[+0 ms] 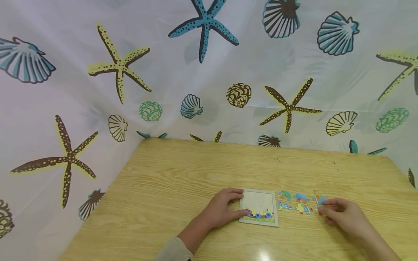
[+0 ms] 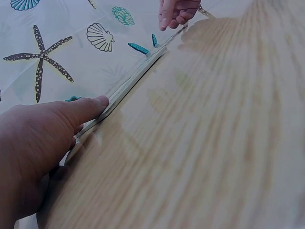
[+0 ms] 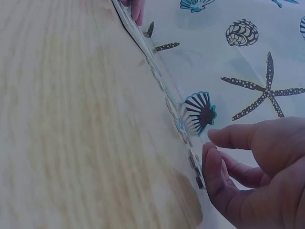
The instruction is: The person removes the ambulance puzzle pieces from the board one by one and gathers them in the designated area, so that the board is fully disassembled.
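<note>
A square puzzle frame [image 1: 275, 208] lies on the table. Along its bottom, inside the rim, sits a strip of assembled puzzle [image 1: 259, 214] with a colourful wheeled vehicle; bare backing shows above. My left hand [image 1: 225, 208] holds the frame by its left side, fingers at the upper left corner and thumb low over the picture. To the right, loose jigsaw pieces [image 1: 302, 197] lie in two rows. My right hand [image 1: 346, 217] is at the rightmost pieces [image 1: 320, 199], partly covering them. In the right wrist view, thumb and fingers [image 3: 228, 138] are bent, with no piece visible between them.
The wood-grain table [image 1: 183, 170] extends around the puzzle. A white curtain [image 1: 156, 72] printed with starfish and shells hangs behind the table and along its left side.
</note>
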A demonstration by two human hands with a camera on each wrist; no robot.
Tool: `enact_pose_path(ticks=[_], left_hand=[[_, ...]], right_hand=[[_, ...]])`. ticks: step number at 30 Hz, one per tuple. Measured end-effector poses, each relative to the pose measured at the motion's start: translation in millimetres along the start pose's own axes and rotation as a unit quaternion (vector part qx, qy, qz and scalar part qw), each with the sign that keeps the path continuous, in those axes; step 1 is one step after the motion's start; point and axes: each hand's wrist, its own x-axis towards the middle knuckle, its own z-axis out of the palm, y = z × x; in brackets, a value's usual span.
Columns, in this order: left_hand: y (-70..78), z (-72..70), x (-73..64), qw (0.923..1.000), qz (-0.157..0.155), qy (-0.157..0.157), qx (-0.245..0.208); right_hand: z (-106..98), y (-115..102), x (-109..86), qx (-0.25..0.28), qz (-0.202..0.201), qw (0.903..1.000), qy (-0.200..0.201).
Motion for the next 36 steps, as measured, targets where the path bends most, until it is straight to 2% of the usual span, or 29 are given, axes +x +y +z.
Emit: enact_pose_path(ticks=[6,14,20,29,36], left_hand=[[-0.5,-0.6,-0.1,1.0,0.001,0.0,-0.003],[-0.2,0.3,0.0,1.0,0.004,-0.005,0.004],[-0.6,-1.1,-1.7,1.0,0.003,-0.005,0.008],[-0.7,-2.2,-2.5,0.9999,0.006,-0.009,0.014],[0.2,-2.2,-1.8,0.9997,0.002,-0.017,0.02]], right_hand=[[19,-18,-0.9,-0.009,-0.036,0.999,-0.026],[41,-33,2.9,0.029,-0.064,0.9944,-0.079],[60,-45,6.9,0.043,-0.084,0.9875,-0.126],[88,-70,16.1,0.034,-0.1,0.9792,-0.173],[107,-85,25.2,0.032,-0.132,0.964,-0.228]])
